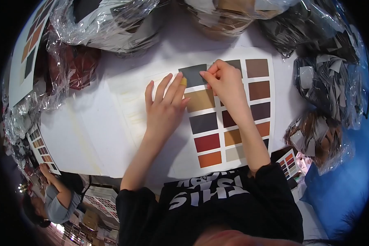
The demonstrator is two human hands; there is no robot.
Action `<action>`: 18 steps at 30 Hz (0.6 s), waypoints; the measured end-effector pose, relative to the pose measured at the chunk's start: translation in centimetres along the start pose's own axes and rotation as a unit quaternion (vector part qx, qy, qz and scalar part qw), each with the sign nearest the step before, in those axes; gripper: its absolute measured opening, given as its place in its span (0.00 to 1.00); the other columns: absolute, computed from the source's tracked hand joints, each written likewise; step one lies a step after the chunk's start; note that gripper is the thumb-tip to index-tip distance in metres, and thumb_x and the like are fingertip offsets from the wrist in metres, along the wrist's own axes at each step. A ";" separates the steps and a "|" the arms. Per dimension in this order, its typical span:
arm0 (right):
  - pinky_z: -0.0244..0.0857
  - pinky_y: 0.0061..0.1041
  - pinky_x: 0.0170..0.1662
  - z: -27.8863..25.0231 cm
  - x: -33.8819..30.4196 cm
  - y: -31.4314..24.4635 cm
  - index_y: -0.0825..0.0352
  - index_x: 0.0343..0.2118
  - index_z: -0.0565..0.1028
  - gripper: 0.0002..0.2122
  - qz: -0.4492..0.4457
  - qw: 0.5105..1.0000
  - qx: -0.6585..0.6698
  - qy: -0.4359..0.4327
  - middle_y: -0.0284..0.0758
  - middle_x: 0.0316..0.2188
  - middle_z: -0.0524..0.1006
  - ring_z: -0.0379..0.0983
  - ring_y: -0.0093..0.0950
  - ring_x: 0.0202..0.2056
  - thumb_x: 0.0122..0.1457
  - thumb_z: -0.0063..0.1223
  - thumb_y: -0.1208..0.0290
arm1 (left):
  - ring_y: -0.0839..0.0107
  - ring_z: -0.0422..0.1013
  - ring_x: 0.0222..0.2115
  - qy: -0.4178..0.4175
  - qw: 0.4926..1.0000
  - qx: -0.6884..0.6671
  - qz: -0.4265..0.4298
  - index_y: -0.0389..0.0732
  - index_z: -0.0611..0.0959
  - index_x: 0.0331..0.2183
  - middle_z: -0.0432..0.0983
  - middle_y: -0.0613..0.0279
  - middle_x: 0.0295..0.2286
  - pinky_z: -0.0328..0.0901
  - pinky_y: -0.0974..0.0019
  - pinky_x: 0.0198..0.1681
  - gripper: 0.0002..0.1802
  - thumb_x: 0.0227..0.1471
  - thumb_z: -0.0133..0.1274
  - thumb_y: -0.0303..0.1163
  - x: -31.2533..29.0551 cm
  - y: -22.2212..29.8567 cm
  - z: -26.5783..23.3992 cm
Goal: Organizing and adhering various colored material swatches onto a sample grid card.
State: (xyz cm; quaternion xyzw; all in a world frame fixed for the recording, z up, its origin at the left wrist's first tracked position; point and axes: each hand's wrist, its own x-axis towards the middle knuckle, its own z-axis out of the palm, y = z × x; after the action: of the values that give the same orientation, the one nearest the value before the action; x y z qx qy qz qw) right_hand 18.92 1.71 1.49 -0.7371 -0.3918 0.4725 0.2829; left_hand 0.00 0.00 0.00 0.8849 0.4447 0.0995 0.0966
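A white sample card [270,90] lies on the table, bearing rows of coloured rectangular swatches in brown, tan, red, orange and grey. At its far left corner is a dark grey swatch [194,76]. My right hand [227,84] pinches at that swatch's right edge with thumb and forefinger; the exact contact is partly hidden by the fingers. My left hand [166,108] lies flat with fingers spread at the card's left side, its fingertips beside the dark grey swatch. A yellow band [183,82] wraps one left finger. Below the grey swatch sits a tan swatch [201,101].
Clear plastic bags of swatches ring the table: white-grey [115,33], brown [221,18], black [330,82], dark red [76,67] and rust-brown [315,135]. Another sample card [26,65] stands at left. A co-worker [55,201] handles a card at lower left.
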 end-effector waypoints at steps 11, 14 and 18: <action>0.56 0.19 0.20 -3.9 -7.7 4.8 0.69 0.23 0.66 0.14 -0.115 0.993 -0.010 0.010 0.31 0.12 0.67 0.62 0.18 0.15 0.56 0.59 0.68 | 0.57 0.56 0.60 -0.027 0.988 -0.108 0.107 0.34 0.72 0.51 0.61 0.52 0.57 0.54 0.54 0.60 0.33 0.45 0.59 0.40 2.4 3.9 1.1; 0.56 0.16 0.21 -4.6 -11.9 6.5 0.69 0.22 0.67 0.13 -0.122 0.992 -0.006 -0.012 0.29 0.13 0.67 0.61 0.14 0.16 0.54 0.61 0.72 | 0.52 0.58 0.58 -0.031 0.978 -0.190 0.085 0.32 0.72 0.50 0.64 0.48 0.55 0.55 0.54 0.60 0.28 0.50 0.55 0.37 3.1 4.2 0.7; 0.58 0.17 0.20 -6.0 -15.2 7.8 0.69 0.22 0.69 0.12 -0.168 0.985 0.021 0.046 0.29 0.13 0.67 0.62 0.16 0.15 0.52 0.63 0.73 | 0.53 0.64 0.53 -0.006 0.970 -0.204 0.129 0.39 0.76 0.48 0.71 0.53 0.50 0.59 0.56 0.55 0.21 0.51 0.54 0.34 5.9 5.9 -1.7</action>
State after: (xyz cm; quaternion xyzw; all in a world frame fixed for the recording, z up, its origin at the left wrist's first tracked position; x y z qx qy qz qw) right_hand 23.08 -15.59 4.98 -0.6754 -0.4865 0.3924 0.3914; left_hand 7.52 1.44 3.74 0.8968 0.2966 0.1942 0.2648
